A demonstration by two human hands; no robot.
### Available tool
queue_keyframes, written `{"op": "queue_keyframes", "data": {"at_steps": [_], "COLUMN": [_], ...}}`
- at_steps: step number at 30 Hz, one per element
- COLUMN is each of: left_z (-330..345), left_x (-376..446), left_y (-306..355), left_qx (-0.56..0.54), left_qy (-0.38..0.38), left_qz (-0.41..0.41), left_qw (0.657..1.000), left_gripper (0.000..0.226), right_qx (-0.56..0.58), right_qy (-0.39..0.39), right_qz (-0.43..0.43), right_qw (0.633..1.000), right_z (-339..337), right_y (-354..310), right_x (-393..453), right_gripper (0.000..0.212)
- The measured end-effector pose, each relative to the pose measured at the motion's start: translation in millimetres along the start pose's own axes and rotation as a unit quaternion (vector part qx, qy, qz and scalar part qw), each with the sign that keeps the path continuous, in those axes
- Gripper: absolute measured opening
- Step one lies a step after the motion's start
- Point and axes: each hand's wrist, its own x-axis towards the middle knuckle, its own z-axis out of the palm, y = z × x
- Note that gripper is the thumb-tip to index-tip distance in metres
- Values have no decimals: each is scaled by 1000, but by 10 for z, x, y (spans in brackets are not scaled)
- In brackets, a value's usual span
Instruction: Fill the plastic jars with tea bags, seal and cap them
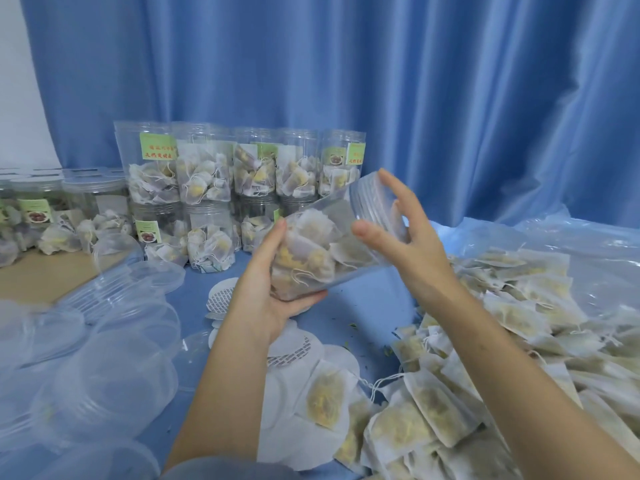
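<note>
A clear plastic jar [325, 244] full of tea bags is tilted, its mouth up and to the right. My left hand [273, 292] grips its lower end from below. My right hand [401, 233] is at the jar's mouth [374, 199], fingers spread and straight, thumb by the rim; whether a cap or seal sits there I cannot tell. A heap of loose tea bags [502, 358] lies at the right. White round seal discs [294, 351] lie on the blue cloth under my arms. Clear caps [114, 358] are piled at the left.
Filled, labelled jars [221, 174] stand stacked in two tiers at the back, with capped jars [45, 206] further left. A clear plastic bag [571, 244] lies around the tea bag heap. A blue curtain [381, 81] hangs behind.
</note>
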Motion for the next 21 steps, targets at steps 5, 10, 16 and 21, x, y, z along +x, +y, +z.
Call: {"op": "queue_keyframes", "data": {"at_steps": [5, 10, 16, 21], "left_z": [-140, -245, -338, -254], "left_x": [12, 25, 45, 49], "left_y": [19, 61, 50, 35], "left_qx": [-16, 38, 45, 36], "left_qy": [83, 106, 100, 88], "left_qz": [39, 43, 41, 73], "left_qw": [996, 993, 993, 993], "left_gripper": [28, 32, 28, 23], "right_qx": [-13, -40, -98, -71], "right_qy": [-121, -167, -201, -96], "right_qz": [50, 43, -20, 144], "right_qw": [991, 984, 974, 982], "right_z": [-96, -154, -169, -60], "right_y": [40, 123, 125, 150], "right_x": [-52, -63, -68, -63], "right_gripper": [66, 81, 85, 74]}}
